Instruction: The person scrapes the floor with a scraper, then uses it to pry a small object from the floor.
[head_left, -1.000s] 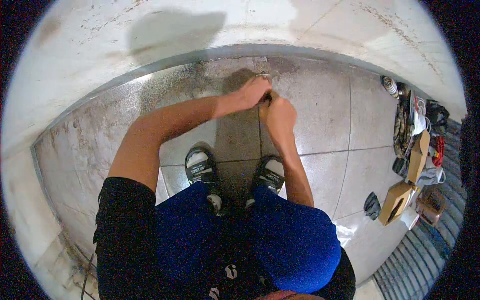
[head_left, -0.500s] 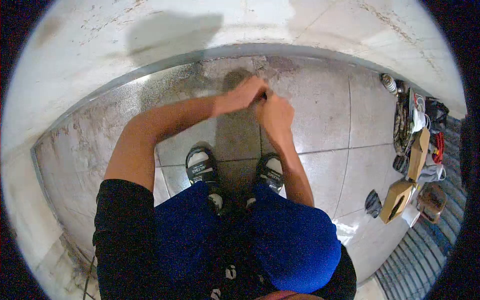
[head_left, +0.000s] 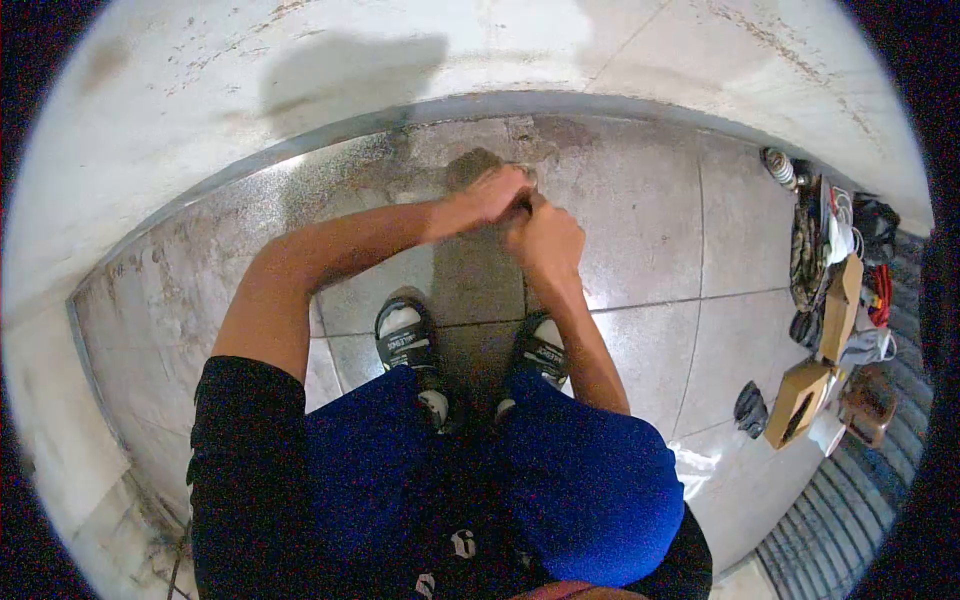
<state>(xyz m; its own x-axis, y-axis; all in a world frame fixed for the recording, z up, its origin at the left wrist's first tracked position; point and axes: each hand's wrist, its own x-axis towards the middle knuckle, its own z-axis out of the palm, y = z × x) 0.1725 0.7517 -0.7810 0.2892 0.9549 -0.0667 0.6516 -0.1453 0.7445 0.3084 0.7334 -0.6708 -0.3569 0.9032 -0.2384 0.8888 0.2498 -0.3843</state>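
My left hand [head_left: 493,196] reaches in from the left with its fingers closed, a little blurred. Close against it, my right hand [head_left: 548,243] is curled into a fist with the thumb side up. Between the fingers of both hands sits a small dark thing [head_left: 522,203], mostly covered, and its kind cannot be made out. Both hands are in the air over the tiled floor [head_left: 640,200], in front of my knees.
My sandalled feet [head_left: 405,335] rest on the floor below. A pale wall [head_left: 520,60] curves across the far side. To the right lie an open cardboard box [head_left: 800,405], a light bulb [head_left: 778,167], a dark crumpled thing [head_left: 750,409], red cable [head_left: 880,295] and a ribbed shutter [head_left: 830,520].
Both hands stay together at nearly the same spot. The left hand has shifted slightly down, and the right hand has turned a little.
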